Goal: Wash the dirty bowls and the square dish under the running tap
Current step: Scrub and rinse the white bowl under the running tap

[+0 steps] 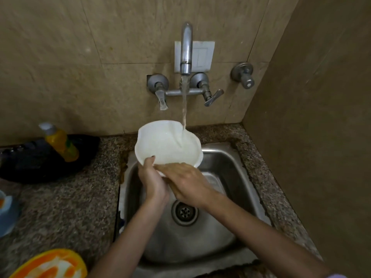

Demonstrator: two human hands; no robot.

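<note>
1. Home kitchen, the wash-up corner: a steel sink (pixel 224 169) sits low in the middle of the frame, its round drain (pixel 184 212) in plain sight.
2. Centre top, a wall tap (pixel 186 49) with two lever handles is running, and the water lands on a white dish (pixel 164 145) over the basin.
3. A speckled stone counter (pixel 70 207) wraps the sink on the left and right.
4. Beige stone tiles (pixel 60 57) cover the walls across the top and down the right side.
5. Middle left, a yellow bottle (pixel 60 143) leans in a dark tray (pixel 30 163).
6. Bottom left corner, an orange and white plate (pixel 50 265) is on the counter.
7. A white switch plate (pixel 202 55) is on the wall behind the tap.
</note>
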